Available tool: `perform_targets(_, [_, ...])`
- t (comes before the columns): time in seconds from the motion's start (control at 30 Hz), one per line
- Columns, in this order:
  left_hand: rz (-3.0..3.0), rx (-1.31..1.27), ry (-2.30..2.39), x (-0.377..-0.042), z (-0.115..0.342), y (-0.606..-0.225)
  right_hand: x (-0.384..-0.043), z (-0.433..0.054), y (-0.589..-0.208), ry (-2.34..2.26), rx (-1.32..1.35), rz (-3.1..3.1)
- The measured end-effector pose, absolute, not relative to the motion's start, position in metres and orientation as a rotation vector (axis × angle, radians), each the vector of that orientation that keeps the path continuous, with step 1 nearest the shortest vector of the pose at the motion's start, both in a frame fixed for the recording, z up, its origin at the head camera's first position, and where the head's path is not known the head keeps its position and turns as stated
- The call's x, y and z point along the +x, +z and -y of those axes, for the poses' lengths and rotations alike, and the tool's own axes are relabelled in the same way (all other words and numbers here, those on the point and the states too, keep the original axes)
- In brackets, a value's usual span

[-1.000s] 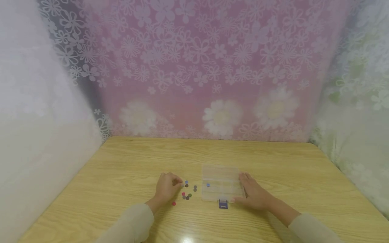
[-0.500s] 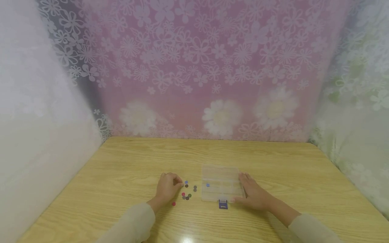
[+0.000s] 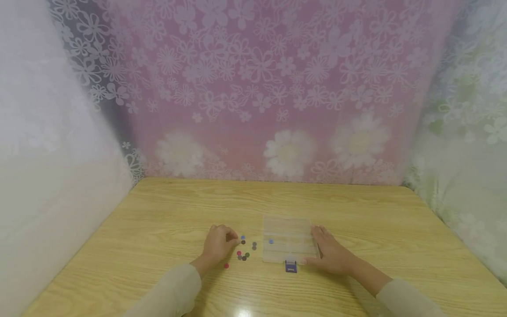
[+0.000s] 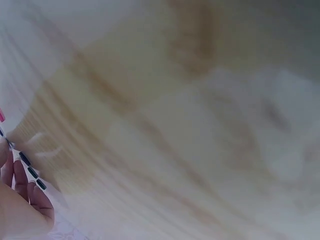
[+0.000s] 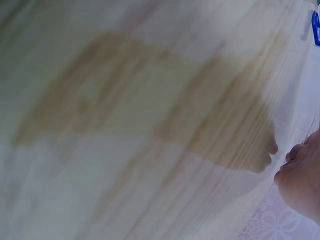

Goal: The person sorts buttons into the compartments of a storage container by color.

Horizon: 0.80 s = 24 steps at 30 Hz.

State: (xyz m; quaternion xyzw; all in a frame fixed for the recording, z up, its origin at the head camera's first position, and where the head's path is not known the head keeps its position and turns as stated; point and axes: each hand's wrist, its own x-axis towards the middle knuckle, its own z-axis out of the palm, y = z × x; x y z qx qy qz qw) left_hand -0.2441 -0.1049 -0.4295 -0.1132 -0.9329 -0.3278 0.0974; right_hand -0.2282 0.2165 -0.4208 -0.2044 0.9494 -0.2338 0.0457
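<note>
My left hand [image 3: 218, 243] rests low over the table, fingers bent and thumb close to the index finger. Its tips are beside a dark button-like disc [image 3: 243, 242]; whether they pinch anything cannot be told. A blue disc [image 3: 243, 237] lies just behind, and grey discs [image 3: 254, 245] lie to the right. Nearer are a red disc [image 3: 239, 253] and a green disc [image 3: 247, 255]. My right hand [image 3: 334, 254] holds the right end of a clear compartment box [image 3: 287, 224], thumb at its front corner, fingers along its side. Another blue disc [image 3: 271, 241] is in a left compartment.
A dark blue latch [image 3: 291, 267] sticks out from the box's front edge onto the wooden table [image 3: 158, 220]. One red disc [image 3: 226, 266] lies apart, close to the left wrist. Flowered cloth [image 3: 277, 88] hangs behind and at both sides.
</note>
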Motion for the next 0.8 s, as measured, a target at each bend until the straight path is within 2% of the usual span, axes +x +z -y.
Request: perform_targets(0.8, [2.785, -0.381, -1.045, -0.2448, 0.1076, -0.4275, -0.2269, -0.2156, -0.4205, -0.699, -0.645, -2.916])
